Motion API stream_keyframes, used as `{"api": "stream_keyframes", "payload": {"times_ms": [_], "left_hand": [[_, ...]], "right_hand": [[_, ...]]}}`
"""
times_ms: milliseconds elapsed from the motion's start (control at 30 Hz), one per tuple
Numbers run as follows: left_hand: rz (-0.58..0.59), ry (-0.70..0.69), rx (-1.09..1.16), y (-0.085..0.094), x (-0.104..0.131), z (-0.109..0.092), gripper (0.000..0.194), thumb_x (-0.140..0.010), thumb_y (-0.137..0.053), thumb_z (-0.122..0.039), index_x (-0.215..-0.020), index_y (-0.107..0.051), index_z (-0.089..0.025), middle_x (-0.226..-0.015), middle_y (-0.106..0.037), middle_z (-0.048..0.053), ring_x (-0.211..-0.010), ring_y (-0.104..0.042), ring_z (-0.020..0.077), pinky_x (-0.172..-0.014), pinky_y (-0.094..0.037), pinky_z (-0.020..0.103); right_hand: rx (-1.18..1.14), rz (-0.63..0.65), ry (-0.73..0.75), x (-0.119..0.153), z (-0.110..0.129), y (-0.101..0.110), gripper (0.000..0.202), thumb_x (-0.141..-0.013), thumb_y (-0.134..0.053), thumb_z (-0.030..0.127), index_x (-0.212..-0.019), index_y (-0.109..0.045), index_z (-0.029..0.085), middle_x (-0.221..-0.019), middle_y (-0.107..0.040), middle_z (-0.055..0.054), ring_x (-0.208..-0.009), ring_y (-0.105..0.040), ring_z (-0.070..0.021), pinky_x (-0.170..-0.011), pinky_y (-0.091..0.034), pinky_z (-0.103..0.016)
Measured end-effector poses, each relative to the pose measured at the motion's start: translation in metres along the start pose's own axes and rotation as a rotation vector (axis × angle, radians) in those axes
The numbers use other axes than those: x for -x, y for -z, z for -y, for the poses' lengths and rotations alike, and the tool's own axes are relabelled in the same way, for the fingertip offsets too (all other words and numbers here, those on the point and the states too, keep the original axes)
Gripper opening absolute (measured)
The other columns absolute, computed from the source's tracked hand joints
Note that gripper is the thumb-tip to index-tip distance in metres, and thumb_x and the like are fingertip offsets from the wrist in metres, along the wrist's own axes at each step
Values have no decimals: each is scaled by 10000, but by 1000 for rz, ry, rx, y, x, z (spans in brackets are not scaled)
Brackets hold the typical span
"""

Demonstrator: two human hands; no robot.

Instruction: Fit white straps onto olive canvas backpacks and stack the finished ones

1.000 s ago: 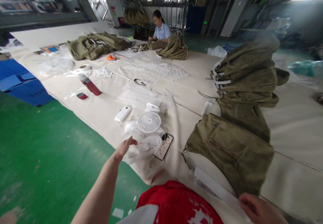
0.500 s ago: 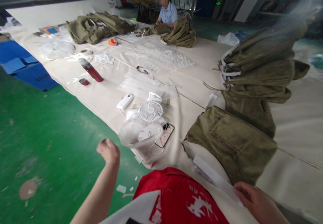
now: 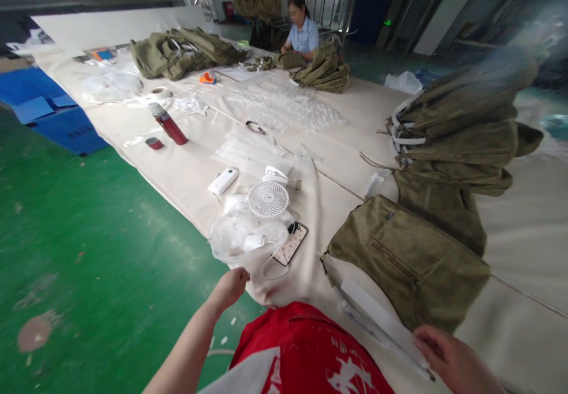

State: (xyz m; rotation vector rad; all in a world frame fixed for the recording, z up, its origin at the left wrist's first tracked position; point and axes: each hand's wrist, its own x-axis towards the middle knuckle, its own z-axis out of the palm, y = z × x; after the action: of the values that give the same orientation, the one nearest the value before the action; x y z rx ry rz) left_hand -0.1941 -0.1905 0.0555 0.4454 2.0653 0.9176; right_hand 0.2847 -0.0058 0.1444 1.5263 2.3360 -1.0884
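My left hand (image 3: 229,288) is closed near the table's front edge, just below a clear plastic bag (image 3: 222,237); whatever its fingers pinch is too small to make out. At the lower right, the fingers of my right hand (image 3: 437,349) are closed on the end of a white strip (image 3: 377,317). This strip lies along the near edge of an olive bag (image 3: 412,252) with a zip. A white fan (image 3: 268,200) rests by the plastic bag, with a patterned phone (image 3: 293,245) to its right.
Stacked olive bags (image 3: 461,122) fill the right side. A red flask (image 3: 171,126), its cup (image 3: 154,143) and a white device (image 3: 224,180) stand or lie on the left. Across the table (image 3: 177,175) a person (image 3: 303,32) sits by more olive bags (image 3: 323,71).
My left hand has moved right and inward, from over the green floor to the table edge by the plastic bag. My right hand stays at the white strip. The view has shifted slightly.
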Motion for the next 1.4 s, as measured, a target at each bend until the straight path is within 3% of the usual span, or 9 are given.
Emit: {"api": "stream_keyframes", "payload": {"times_ms": [233, 367, 433, 567, 700, 867, 1033, 1167, 1400], "left_hand": [[-409, -227, -318, 63, -32, -63, 507, -873, -361, -531, -1066, -660, -169, -1141, -684, 132, -1109, -604, 282, -937, -472, 377], [-553, -291, -222, 50, -16, -97, 585, -921, -238, -534, -1127, -637, -158, -1172, -668, 139, -1152, -581, 288, -974, -456, 412], [-390, -485, -255, 15, 5, -122, 514, -911, -326, -518, -1176, -610, -182, -1208, -650, 117, -1139, -585, 268, -972, -462, 403], [335, -933, -452, -84, 57, -162, 628, -719, -674, -449, -1291, -516, -244, -1340, -566, 99, -1234, -516, 266, -1054, -404, 399], [717, -833, -598, -157, 77, -170, 585, -640, -684, -269, -1197, -515, -213, -1073, -695, 89, -977, -657, 256, -809, -500, 329], [743, -691, -671, -177, 44, -165, 153, -794, -502, -333, -857, -569, -211, -736, -688, 36, -699, -649, 208, -621, -414, 284], [649, -677, -608, -170, 15, -165, 241, -773, -508, -422, -704, -595, -209, -757, -662, 31, -745, -605, 198, -672, -401, 283], [726, -529, -352, -183, 6, -169, 246, -693, -576, -440, -729, -623, -202, -742, -652, 15, -754, -585, 197, -675, -420, 275], [694, -76, 84, -204, 0, -170, 421, -568, -741, -457, -862, -676, -163, -713, -667, 15, -691, -580, 167, -609, -390, 259]], "right_hand": [[-7, 37, 46, -3, 6, -3, 276, -860, -453, 409, -786, -663, 245, -773, -690, -47, -712, -637, -207, -665, -472, -278], [94, -8, 89, -3, 35, 8, 228, -849, -478, 345, -761, -662, 241, -796, -678, -50, -724, -629, -192, -662, -450, -269], [174, -39, 135, -4, 67, 14, 233, -861, -462, 283, -757, -664, 230, -812, -671, -52, -752, -629, -182, -671, -434, -263], [326, -31, 346, -23, 137, 8, 211, -859, -487, 203, -772, -680, 204, -822, -682, -60, -788, -630, -181, -693, -430, -262], [360, -58, 425, -50, 159, -8, 184, -844, -508, 168, -878, -687, 140, -885, -692, -104, -769, -634, -196, -681, -456, -283], [-81, -285, 382, -49, 120, -3, 264, -849, -526, 166, -1086, -633, 211, -1078, -662, -41, -868, -630, -146, -783, -478, -243], [-22, -567, -326, -55, 21, 5, 307, -828, -600, 322, -1081, -625, 152, -1086, -634, -143, -892, -641, -232, -783, -472, -316], [145, -426, -632, -64, -38, -8, 391, -754, -678, 300, -1089, -616, 107, -1040, -648, -198, -953, -637, -295, -752, -441, -330], [-668, -80, -362, -71, -42, -36, 152, -736, -655, 308, -710, -620, 162, -538, -535, 21, -519, -479, -111, -507, -314, -228]]}}
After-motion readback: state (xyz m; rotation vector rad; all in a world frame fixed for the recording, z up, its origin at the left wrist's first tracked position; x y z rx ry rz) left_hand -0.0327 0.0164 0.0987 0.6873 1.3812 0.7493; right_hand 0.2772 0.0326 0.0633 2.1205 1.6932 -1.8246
